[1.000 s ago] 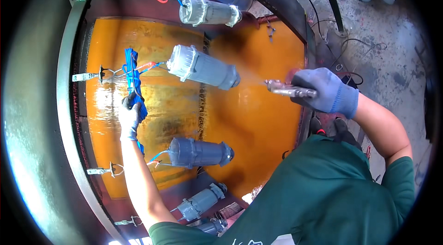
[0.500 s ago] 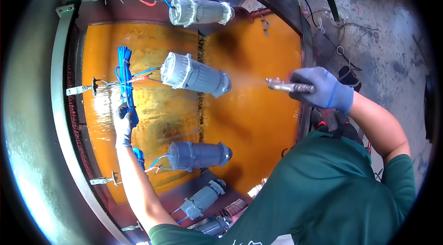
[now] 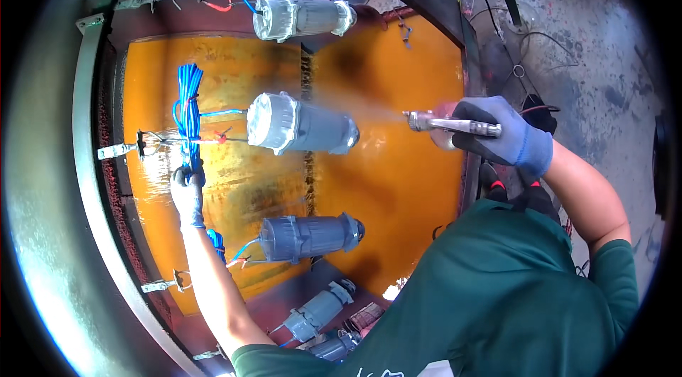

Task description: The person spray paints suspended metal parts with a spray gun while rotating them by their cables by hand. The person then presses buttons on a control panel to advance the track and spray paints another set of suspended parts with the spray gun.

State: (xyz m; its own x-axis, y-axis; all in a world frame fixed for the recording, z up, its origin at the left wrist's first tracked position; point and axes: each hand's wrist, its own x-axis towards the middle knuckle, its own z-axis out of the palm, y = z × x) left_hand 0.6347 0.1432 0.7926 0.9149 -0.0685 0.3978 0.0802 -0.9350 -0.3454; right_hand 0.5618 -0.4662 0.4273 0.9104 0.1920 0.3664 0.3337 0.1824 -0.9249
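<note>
My right hand (image 3: 503, 132), in a blue-grey glove, is closed around a metal spray gun (image 3: 426, 121). A pale mist leaves its nozzle toward a cylindrical grey motor or pump body (image 3: 305, 125), which hangs from a hook (image 3: 142, 145). The near end of that body is a duller grey than its pale far end. At the left, my gloved left hand (image 3: 187, 196) grips the lower end of a tied bundle of blue cable (image 3: 189, 104) that runs to the same body. The fingertips are partly hidden by the cable.
Another grey body (image 3: 305, 17) hangs above, a darker one (image 3: 311, 238) below, and a further one (image 3: 320, 312) near the bottom. Behind them is a wet orange panel (image 3: 398, 214). A green metal rail (image 3: 85, 164) curves along the left. A dark hose (image 3: 490, 8) crosses at upper right.
The spray gun has shifted slightly right and its tilt has changed. The middle body has turned, and its cable bundle moved a little with my left hand. The mist is still flowing.
</note>
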